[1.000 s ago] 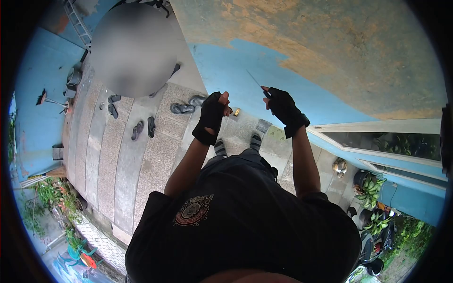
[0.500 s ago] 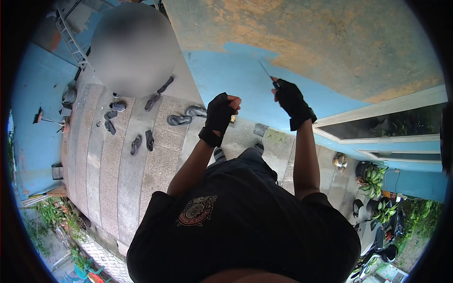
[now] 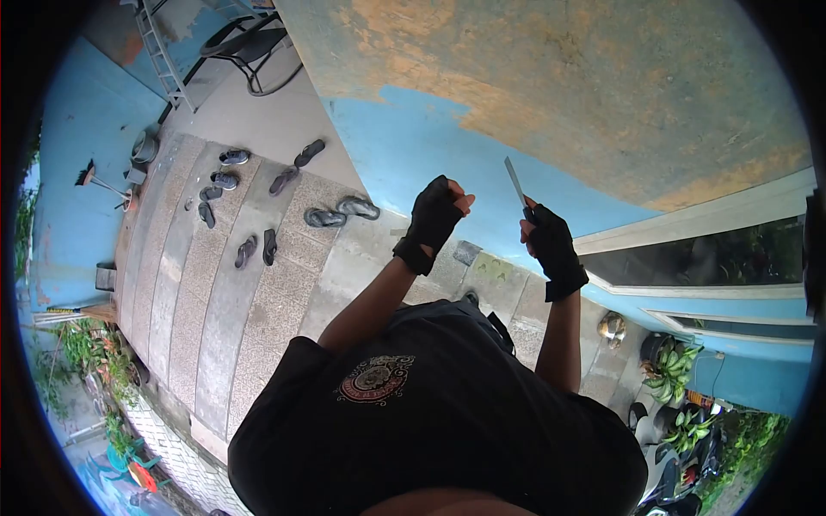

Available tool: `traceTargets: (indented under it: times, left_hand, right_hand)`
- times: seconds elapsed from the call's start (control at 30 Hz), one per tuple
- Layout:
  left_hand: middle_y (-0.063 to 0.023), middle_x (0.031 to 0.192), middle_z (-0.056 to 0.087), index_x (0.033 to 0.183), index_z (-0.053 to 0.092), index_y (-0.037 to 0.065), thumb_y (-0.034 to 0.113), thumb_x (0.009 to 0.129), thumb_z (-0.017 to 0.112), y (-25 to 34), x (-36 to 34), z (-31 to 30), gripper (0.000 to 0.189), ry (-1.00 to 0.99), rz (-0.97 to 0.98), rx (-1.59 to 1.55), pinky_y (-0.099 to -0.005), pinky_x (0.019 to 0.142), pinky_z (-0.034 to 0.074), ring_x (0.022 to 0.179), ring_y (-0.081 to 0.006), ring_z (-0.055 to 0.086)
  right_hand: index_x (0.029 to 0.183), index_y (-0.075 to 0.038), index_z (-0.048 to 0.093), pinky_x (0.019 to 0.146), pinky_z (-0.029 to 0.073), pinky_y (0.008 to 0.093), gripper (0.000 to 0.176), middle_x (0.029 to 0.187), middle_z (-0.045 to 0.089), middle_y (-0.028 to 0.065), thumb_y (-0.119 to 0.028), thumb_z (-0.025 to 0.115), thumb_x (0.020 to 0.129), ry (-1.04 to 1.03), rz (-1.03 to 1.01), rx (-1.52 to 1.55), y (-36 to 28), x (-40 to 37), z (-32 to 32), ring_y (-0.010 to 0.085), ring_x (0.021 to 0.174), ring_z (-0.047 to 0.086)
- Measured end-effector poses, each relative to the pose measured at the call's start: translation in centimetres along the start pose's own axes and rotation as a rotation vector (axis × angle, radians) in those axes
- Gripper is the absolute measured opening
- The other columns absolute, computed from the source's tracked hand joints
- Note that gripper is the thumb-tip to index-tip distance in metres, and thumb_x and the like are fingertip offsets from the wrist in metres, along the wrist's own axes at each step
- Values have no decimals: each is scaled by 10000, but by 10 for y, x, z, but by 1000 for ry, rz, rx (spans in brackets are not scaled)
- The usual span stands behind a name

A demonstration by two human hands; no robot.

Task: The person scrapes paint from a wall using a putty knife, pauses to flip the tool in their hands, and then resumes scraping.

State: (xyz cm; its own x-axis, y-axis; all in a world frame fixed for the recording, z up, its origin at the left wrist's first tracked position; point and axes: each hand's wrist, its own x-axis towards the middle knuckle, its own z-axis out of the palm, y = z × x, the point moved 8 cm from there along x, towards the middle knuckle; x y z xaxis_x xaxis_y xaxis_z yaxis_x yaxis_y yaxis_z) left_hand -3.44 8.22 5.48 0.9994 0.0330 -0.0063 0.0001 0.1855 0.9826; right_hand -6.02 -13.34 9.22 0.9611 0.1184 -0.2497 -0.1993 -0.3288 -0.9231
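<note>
1. Above the floor's edge at the wall's foot, the gloved right hand (image 3: 551,245) is grasping a flat-bladed tool (image 3: 514,181), fingers wrapping its dark handle. The blade is pointing away from the body, toward the wall (image 3: 602,103).
2. Change: half a second back the blade was showing as a thin line; now it is presenting a broader face, and the right hand is sitting nearer the body. For the work in hand, this is probably meaning a re-angled blade; whether it is touching the wall, I cannot tell.
3. Left hand (image 3: 437,219) is hanging farther from the wall's left corner than before. Fingers are curling inward; nothing held is showing, though the palm is staying hidden.
4. Surface: the wall's lower band is showing blue paint (image 3: 413,133), meeting mottled tan and grey along a ragged border. A window (image 3: 705,254) is occupying the right end.
5. Floor (image 3: 288,301): paved in strips; a pair of sandals (image 3: 324,218) is lying near the wall's left corner, more footwear beyond.
6. Room: a chair (image 3: 243,41) and a ladder (image 3: 159,56) are standing toward the floor's far edge; potted plants (image 3: 669,371) are lining the right side.
</note>
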Motion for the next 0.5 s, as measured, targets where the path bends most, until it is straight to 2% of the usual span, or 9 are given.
traceTargets:
  times: [0.03,0.13,0.2,0.23,0.3,0.33,0.37,0.47,0.5]
  left_hand:
    - [-57,767,623,940,571,49,57,849,704,-7,0,12,161,-34,11,43,-245,622,517,698,-118,639]
    - [-45,809,659,972,595,51,16,826,698,-18,-5,44,183,-9,-23,-97,-253,605,509,713,-118,644]
    - [-65,999,684,1080,587,32,47,872,655,-6,-10,65,220,-49,123,225,-250,692,526,838,-119,664]
    - [-65,999,684,1080,587,32,47,872,655,-3,-15,74,220,-28,122,228,-250,692,526,838,-119,664]
    - [-63,1143,670,1136,579,33,41,883,620,19,-29,94,257,-1,326,314,-269,708,530,923,-159,679]
    - [-77,1276,610,1241,545,45,59,886,618,16,-32,102,363,-41,318,401,-298,769,538,1073,-206,646]
    - [-77,1276,610,1241,545,45,59,886,618,14,-36,107,363,-22,313,404,-298,769,538,1073,-206,646]
    - [-108,1512,386,1435,385,82,123,888,634,14,-46,117,602,-14,386,374,-338,884,525,1221,-276,555]
    - [-108,1512,386,1435,385,82,123,888,634,17,-45,116,602,7,384,374,-338,884,525,1221,-276,555]
  right_hand:
    - [1406,-49,476,491,383,216,504,664,533,-13,-58,567,910,-14,-6,2,2,-5,-7,48,534,452]
    - [1420,-44,453,475,381,220,523,666,533,-8,-47,559,908,-33,6,87,8,-12,-31,50,514,445]
    - [1426,-37,440,467,376,219,535,661,527,-8,-38,558,905,-26,48,181,19,-14,-41,50,510,442]
    - [1432,-30,426,459,370,219,547,656,521,-8,-28,557,901,-1,95,275,25,-14,-45,50,507,438]
    - [1435,-24,417,455,365,218,554,658,511,-15,-20,555,899,-58,69,298,28,-11,-47,51,507,437]
    - [1438,-19,408,450,360,217,561,661,500,-21,-11,554,896,-96,45,327,27,-10,-46,51,507,435]
    - [1438,-19,408,450,360,217,561,661,500,-21,-11,554,896,-115,48,323,27,-8,-44,51,507,435]
    - [1437,-40,420,451,349,215,562,684,462,-47,15,536,890,-213,-26,276,15,1,-29,52,517,431]
    - [1437,-40,420,451,349,215,562,684,462,-47,15,536,890,-232,-26,268,10,4,-24,52,517,431]
